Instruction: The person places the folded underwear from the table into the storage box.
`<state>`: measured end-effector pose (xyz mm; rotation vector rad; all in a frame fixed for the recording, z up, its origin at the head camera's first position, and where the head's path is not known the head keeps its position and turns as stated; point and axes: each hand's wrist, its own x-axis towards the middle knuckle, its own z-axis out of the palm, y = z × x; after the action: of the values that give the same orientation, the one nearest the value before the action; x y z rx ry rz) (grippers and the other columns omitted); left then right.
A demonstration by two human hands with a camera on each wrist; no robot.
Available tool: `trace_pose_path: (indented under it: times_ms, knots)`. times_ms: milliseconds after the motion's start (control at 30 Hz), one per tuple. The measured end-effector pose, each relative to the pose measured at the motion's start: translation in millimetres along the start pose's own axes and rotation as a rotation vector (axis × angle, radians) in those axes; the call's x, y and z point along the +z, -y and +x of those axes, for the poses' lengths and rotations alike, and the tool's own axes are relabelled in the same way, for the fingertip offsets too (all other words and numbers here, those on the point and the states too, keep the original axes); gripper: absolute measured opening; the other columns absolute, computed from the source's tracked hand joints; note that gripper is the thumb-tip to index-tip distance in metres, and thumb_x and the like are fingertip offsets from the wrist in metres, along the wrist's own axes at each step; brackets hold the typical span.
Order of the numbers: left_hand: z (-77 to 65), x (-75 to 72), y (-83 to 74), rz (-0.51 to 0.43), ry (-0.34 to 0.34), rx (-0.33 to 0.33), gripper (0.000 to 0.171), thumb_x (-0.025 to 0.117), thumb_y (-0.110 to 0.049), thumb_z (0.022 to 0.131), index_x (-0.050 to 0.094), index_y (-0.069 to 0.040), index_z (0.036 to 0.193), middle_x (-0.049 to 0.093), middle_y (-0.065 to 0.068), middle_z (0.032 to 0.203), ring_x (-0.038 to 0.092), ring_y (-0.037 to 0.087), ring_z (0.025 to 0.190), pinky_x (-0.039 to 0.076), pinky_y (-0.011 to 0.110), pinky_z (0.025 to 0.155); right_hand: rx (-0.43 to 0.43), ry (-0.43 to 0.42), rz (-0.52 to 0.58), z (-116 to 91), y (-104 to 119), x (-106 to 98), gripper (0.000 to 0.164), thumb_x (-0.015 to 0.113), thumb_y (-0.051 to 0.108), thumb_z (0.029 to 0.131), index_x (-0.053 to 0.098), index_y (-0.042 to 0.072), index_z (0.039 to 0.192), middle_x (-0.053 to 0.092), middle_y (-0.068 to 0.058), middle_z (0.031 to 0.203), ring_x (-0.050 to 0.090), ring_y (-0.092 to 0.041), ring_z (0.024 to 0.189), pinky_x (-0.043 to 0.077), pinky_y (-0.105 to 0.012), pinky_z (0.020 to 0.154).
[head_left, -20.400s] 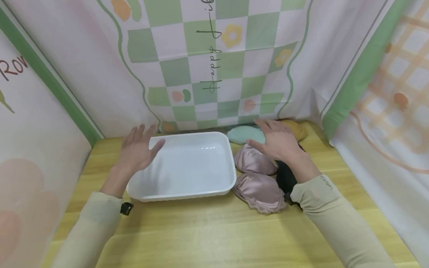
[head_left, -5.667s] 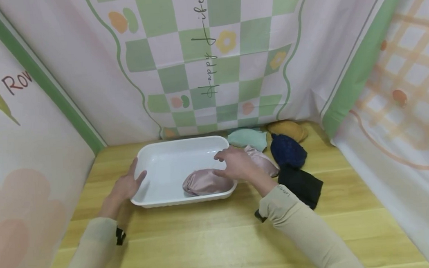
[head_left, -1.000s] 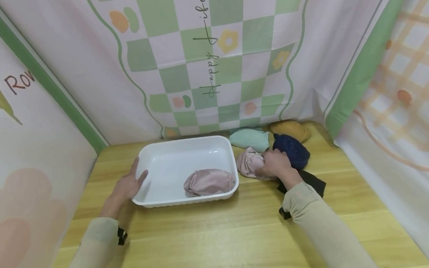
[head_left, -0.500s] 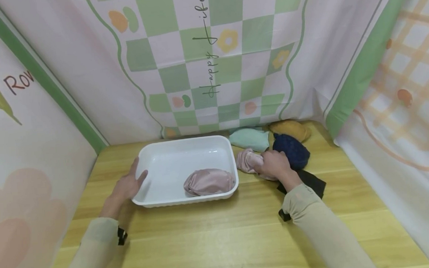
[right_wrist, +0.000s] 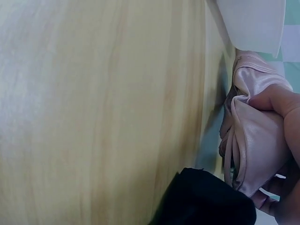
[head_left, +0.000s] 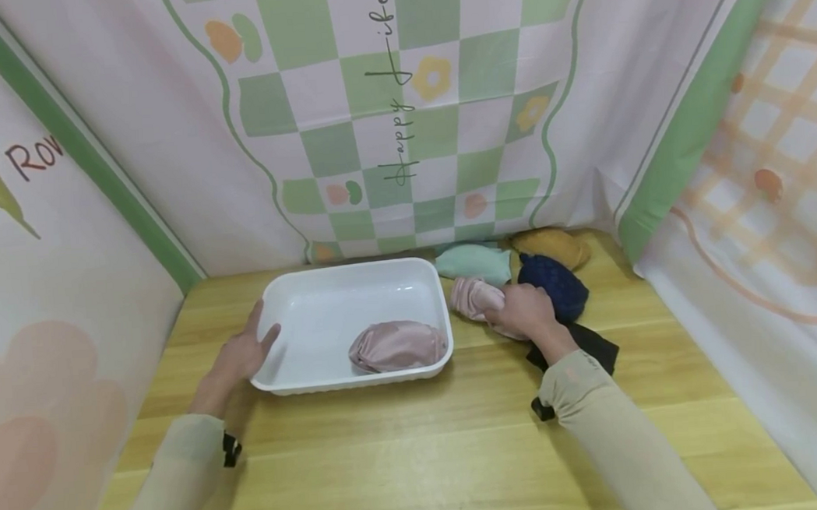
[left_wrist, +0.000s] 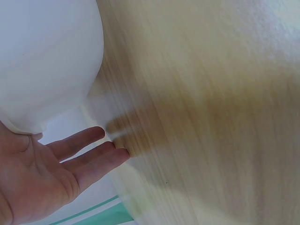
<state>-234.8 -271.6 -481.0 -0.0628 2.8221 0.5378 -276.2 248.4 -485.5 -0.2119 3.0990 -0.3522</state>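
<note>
A white tray stands on the table, with a pink satin bra, folded up, in its near right corner. At the tray's left end my left hand rests against the rim; in the left wrist view several straight fingers extend beside the outer wall. Right of the tray, my right hand grips a second pink satin bra. In the right wrist view the thumb presses into that bra's fabric, with fingers on its other side. Part of the held bra is hidden by the hand.
Behind and right of my right hand lie a mint bra, a mustard one, a navy one and a folded black cloth item. A patterned curtain hangs along the table's back edge.
Since the earliest frame, one pink bra has moved from the right side into the tray. Over the last second my right hand bunches the second bra and tilts it up slightly; my left hand stays put.
</note>
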Motion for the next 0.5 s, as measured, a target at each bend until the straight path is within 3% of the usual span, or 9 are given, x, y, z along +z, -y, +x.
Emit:
trace_pose_path:
  times_ms: [200, 500]
  knots:
    - [1.4, 0.7, 0.6, -0.006, 0.008, -0.01, 0.089, 0.011, -0.073, 0.098, -0.021, -0.017, 0.158, 0.031, 0.04, 0.151, 0.044, 0.06, 0.129, 0.039, 0.066, 0.108, -0.004, -0.041, 0.016, -0.3, 2.4, -4.4, 0.038, 0.066, 0.048, 0.083, 0.069, 0.01, 0.081, 0.072, -0.016, 0.086, 0.067, -0.038, 0.082, 0.053, -0.056, 0.075]
    - [-1.6, -0.5, -0.3, -0.001, -0.004, 0.008, 0.086, 0.012, -0.07, 0.1, -0.02, -0.016, 0.158, 0.037, 0.041, 0.147, 0.052, 0.06, 0.121, 0.043, 0.065, 0.103, -0.004, -0.082, 0.054, -4.2, 6.8, -13.1, 0.034, 0.066, 0.046, 0.084, 0.065, 0.012, 0.079, 0.07, -0.015, 0.082, 0.065, -0.036, 0.076, 0.053, -0.055, 0.069]
